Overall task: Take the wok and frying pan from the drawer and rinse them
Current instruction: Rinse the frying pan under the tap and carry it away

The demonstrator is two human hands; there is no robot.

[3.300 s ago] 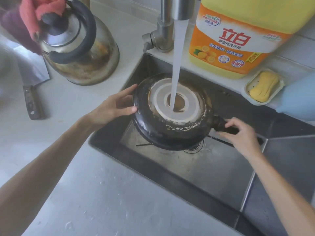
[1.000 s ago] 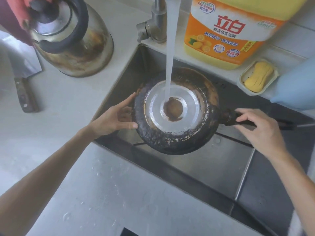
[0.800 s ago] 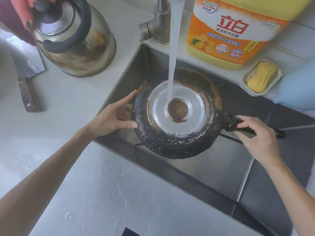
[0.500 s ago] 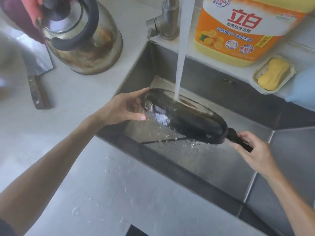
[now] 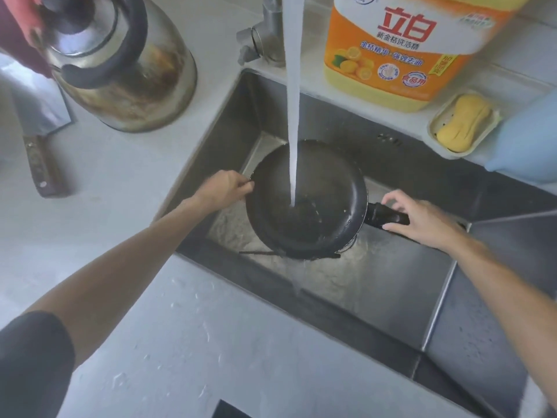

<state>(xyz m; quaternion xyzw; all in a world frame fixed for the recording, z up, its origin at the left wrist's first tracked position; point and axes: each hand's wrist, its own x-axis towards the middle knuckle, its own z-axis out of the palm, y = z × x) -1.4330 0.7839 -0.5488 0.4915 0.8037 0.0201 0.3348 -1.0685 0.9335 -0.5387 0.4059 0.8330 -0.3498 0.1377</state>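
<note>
Pan: frying pan (image 5: 304,200) held open side up in the sink (image 5: 391,285), over its left half, under the water stream (image 5: 294,116).
Left hand (image 5: 224,190): fingers curled, pinching the pan's left rim.
Right hand (image 5: 419,220): wrapped loosely round the handle (image 5: 387,217), fingertips partly lifted.
Doing it well: likely tilt and swirl so water sweeps the whole inside, then pour out toward the drain.
Change: half a second ago the pan stood on edge; earlier its scorched underside faced the stream.
</note>
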